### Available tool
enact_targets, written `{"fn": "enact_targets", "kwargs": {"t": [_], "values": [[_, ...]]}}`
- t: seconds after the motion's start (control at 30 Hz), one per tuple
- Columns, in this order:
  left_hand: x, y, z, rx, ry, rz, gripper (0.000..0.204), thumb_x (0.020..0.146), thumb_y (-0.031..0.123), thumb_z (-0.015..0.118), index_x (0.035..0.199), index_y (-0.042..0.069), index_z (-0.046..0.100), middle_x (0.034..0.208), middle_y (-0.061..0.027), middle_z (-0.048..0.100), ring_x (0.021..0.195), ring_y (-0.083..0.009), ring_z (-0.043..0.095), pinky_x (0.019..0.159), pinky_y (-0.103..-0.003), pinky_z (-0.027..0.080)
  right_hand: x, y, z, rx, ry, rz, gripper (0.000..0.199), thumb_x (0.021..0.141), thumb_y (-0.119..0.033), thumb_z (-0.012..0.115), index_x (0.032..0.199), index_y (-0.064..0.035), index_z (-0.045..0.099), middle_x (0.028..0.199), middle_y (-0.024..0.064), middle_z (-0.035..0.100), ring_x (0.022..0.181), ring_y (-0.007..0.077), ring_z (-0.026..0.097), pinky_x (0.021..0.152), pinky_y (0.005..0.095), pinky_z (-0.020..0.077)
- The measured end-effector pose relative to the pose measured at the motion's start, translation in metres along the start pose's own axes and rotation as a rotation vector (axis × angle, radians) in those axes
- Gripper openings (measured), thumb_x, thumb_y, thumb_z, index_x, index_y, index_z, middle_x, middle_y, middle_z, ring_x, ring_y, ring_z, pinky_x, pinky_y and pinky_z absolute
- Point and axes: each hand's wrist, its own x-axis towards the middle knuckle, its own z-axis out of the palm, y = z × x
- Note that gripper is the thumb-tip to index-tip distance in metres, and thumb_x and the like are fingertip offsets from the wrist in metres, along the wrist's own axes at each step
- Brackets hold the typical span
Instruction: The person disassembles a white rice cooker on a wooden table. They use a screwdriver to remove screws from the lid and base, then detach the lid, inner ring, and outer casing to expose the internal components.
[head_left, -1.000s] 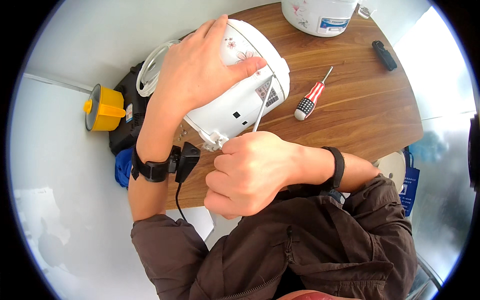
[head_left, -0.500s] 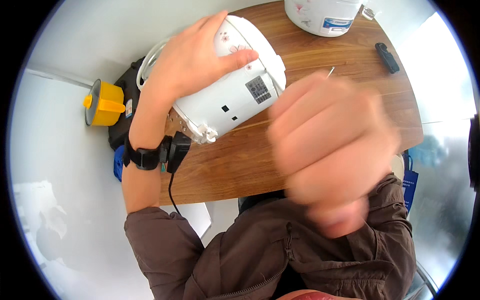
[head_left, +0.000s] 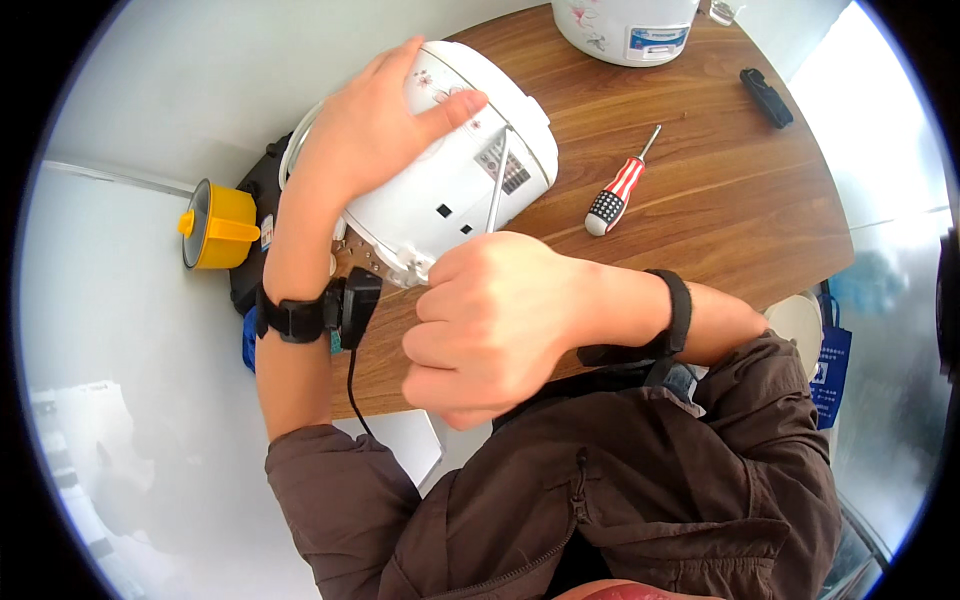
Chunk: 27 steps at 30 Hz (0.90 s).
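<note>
A white rice cooker (head_left: 400, 215) with a pink flower print lies on its side on the table, tilted. My left hand (head_left: 375, 125) holds it from the far left, its thumb across the body. Closed in a fist, my right hand (head_left: 490, 325) grips what looks like a screwdriver (head_left: 497, 190). Only its long metal shaft shows; the fist hides the handle. The tip meets the cooker's rim, by a printed label (head_left: 503, 165). Another screwdriver (head_left: 622, 190), with a red, white and black handle, rests on the table to the right.
A second white flowered cooker (head_left: 605, 35) stands at the back, with a small clear container (head_left: 725, 12) beside it. A black object (head_left: 766, 98) lies far right. Small screws (head_left: 370, 258) sit near my left wrist. At left is a yellow lidded pot (head_left: 225, 228).
My right fist has moved left, bringing the screwdriver's tip to the cooker's rim. The patterned screwdriver has come into view. My left hand keeps its hold on the cooker.
</note>
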Motion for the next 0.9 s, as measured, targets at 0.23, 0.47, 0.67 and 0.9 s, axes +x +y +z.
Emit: {"fn": "enact_targets", "kwargs": {"t": [0.23,0.47,0.67,0.9], "values": [[0.022,-0.031,-0.005,-0.238,-0.177,-0.013,0.091,0.089,0.075,0.062,0.150,0.008,0.053,0.130,-0.0208,0.068,0.117,-0.0320,0.068,0.101,-0.040,0.052,-0.016,-0.010,-0.025,0.158,0.123,-0.039,0.026,0.084,-0.010,0.053,0.061,-0.0124,0.041,0.060,-0.0028,0.031,0.045,0.0128,0.033,0.043,0.0277,0.0222],[0.039,-0.044,-0.007,-0.272,-0.363,0.040,0.069,0.103,0.053,0.054,0.150,0.002,0.050,0.145,-0.0198,0.058,0.132,-0.0302,0.055,0.112,-0.038,0.041,-0.027,-0.007,-0.032,0.229,0.135,-0.038,0.033,0.095,-0.013,0.049,0.063,-0.0098,0.046,0.059,-0.0028,0.031,0.044,0.0123,0.032,0.042,0.0265,0.0226],[0.024,-0.027,-0.030,-0.004,-0.182,0.017,0.074,0.102,0.048,0.057,0.152,-0.004,0.041,0.147,-0.0283,0.053,0.134,-0.0398,0.055,0.113,-0.042,0.042,-0.025,-0.002,-0.032,0.278,0.123,-0.067,0.038,0.102,-0.019,0.049,0.065,-0.0089,0.049,0.060,-0.0030,0.033,0.045,0.0119,0.033,0.042,0.0259,0.0237],[-0.085,-0.027,0.016,-0.370,0.564,-0.158,0.066,0.102,0.030,0.064,0.154,0.000,0.037,0.153,-0.0193,0.040,0.143,-0.0316,0.041,0.116,-0.047,0.036,-0.032,-0.001,-0.035,0.245,0.128,-0.039,0.039,0.102,-0.020,0.050,0.065,-0.0090,0.049,0.060,-0.0031,0.032,0.045,0.0118,0.033,0.042,0.0256,0.0233]]}}
